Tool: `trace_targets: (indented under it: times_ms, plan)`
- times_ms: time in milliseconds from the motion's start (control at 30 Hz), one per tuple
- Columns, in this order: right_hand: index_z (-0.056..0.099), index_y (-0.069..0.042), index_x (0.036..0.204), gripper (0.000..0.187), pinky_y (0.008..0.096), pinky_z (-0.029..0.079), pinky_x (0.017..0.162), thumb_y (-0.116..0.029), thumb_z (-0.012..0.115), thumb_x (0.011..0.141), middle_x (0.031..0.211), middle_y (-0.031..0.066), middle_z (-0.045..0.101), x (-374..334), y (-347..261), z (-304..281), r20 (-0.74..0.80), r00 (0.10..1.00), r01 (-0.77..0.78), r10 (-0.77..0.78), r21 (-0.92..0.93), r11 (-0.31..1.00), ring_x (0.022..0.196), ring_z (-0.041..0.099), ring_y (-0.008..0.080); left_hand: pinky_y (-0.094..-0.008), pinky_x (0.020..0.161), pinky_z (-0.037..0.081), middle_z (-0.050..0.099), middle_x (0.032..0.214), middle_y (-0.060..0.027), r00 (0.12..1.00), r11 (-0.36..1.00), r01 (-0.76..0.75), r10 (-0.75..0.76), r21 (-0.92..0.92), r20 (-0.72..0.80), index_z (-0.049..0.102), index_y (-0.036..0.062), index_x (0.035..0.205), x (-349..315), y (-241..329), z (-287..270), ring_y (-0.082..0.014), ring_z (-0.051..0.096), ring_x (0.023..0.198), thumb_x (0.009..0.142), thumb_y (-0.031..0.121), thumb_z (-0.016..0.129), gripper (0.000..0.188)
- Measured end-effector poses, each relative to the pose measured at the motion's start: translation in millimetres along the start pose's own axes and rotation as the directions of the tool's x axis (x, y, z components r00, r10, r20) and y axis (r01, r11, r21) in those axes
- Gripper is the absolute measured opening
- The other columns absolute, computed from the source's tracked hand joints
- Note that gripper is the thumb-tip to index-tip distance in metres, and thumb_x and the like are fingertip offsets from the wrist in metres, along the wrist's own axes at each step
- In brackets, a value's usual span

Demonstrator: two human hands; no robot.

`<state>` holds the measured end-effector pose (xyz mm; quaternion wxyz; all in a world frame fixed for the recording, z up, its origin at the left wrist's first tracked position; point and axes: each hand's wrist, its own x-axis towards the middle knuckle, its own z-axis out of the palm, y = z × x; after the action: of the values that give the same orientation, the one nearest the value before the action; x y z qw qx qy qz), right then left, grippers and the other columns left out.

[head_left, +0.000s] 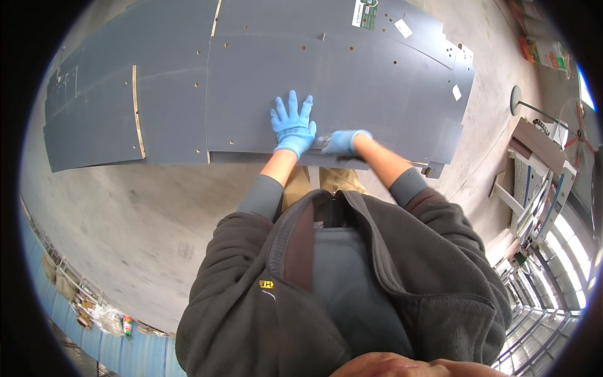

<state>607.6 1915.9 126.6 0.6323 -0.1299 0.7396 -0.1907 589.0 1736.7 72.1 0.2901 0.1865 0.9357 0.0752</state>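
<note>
Large grey panels (257, 81) with small drilled holes lie flat before me, some overlapping or meeting along pale bare edges. My left hand (293, 125), in a light blue glove, rests on the grey surface near its close edge, fingers spread and holding nothing. Just right of it, my right hand (344, 142) is in a matching glove over the near edge of the panels. Motion smears its fingers and a greyish patch at their tips, so I cannot make out whether it holds anything.
White labels (403, 28) are stuck on the panels at the far right. A pedestal fan (579, 133) stands on the right, close to stacked boards (534, 179). Concrete floor (144, 232) surrounds the panels. Plastic wrapping (108, 319) lies at the lower left by a blue wall.
</note>
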Motion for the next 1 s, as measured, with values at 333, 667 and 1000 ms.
trace_targets:
  times_ms: [333,667,1000]
  plan:
    - [0.066,-0.007,0.141,0.042,0.0429,0.059,0.082,-0.018,0.047,0.105,0.093,0.0131,0.081,-71.1,115.5,41.0,0.039,0.594,-0.677,0.804,0.564,0.473,0.072,0.077,0.0251,-0.0686,0.128,0.019,0.008,0.181,-0.0176,0.997,0.992,-0.032,0.023,0.118,0.074,0.027,0.0364,0.172,-5.6,0.6,-12.4,-0.0541,0.011,0.162,0.093,0.056,0.074,0.094]
    - [0.075,0.002,0.118,0.037,0.0429,0.06,0.086,-0.027,0.062,0.098,0.108,0.0196,0.081,-22.1,25.9,64.8,-0.136,0.989,-0.063,0.056,-0.054,0.997,0.092,0.079,0.0322,-0.0685,0.127,0.023,0.009,0.18,-0.0176,0.997,0.987,-0.022,0.009,0.161,0.077,0.024,0.0367,0.173,-4.5,4.3,-15.2,-0.0543,0.013,0.162,0.092,0.056,0.076,0.098]
    - [0.066,-0.014,0.145,0.046,0.0476,0.055,0.106,-0.027,0.059,0.101,0.139,0.0149,0.072,-7.8,-19.8,95.5,-0.039,0.991,-0.113,0.13,0.293,0.95,0.127,0.069,0.0361,-0.0688,0.127,0.022,0.009,0.18,-0.0177,0.995,0.986,0.003,-0.02,0.166,0.097,0.024,0.0367,0.173,-3.5,11.1,-18.4,-0.0556,0.011,0.162,0.091,0.057,0.077,0.099]
